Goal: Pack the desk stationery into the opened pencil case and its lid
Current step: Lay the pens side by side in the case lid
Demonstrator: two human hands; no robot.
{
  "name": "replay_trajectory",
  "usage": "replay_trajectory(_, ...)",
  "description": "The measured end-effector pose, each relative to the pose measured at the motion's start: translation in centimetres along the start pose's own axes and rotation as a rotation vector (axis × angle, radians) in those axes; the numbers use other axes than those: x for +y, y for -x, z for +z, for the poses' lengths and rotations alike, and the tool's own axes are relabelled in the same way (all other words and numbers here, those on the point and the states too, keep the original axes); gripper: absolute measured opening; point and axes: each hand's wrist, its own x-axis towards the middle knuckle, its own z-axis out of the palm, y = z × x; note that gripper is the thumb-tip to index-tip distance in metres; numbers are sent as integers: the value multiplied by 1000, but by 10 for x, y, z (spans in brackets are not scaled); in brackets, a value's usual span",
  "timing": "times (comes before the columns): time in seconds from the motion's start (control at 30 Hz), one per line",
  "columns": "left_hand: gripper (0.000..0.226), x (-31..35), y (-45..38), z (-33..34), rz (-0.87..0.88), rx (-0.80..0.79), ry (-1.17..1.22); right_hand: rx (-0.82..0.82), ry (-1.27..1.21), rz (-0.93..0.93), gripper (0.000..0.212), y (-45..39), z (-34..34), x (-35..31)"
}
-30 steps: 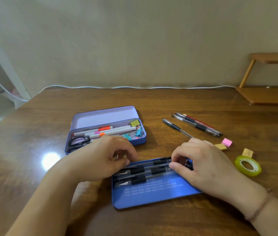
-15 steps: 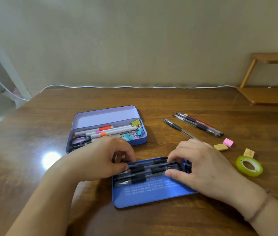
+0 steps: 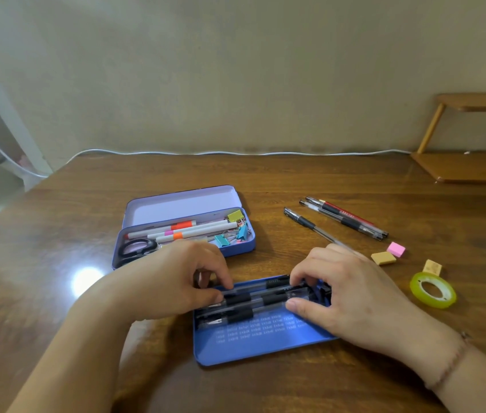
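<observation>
Up and left of the left grip (image 3: pixel 176 281), the pencil case (image 3: pixel 134 248) sits on the surface (image 3: pixel 295 180) with scissors (image 3: pixel 136 248), markers (image 3: pixel 182 229) and binder clips (image 3: pixel 237 231) already inside. The left grip pinches the tip ends of the black pens (image 3: pixel 250 299) lying in the lid (image 3: pixel 250 350); the right grip (image 3: pixel 343 293) pinches their cap ends, thumb below, fingers curled over the top. These pens look light, stiff and smooth, so they will likely roll unless held at both ends or by the rubber sleeves. Up and right of the right grip lie four loose pens (image 3: pixel 343 219), near it three small erasers (image 3: pixel 384 257), and furthest right a tape roll (image 3: pixel 432 290), light and easy to take by its rim.
</observation>
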Motion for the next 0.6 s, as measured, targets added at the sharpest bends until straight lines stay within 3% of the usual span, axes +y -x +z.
replay_trajectory(0.6, 14, 8, 2, -2, 18, -7, -66, 43, -12, 5, 34, 0, 2, -4)
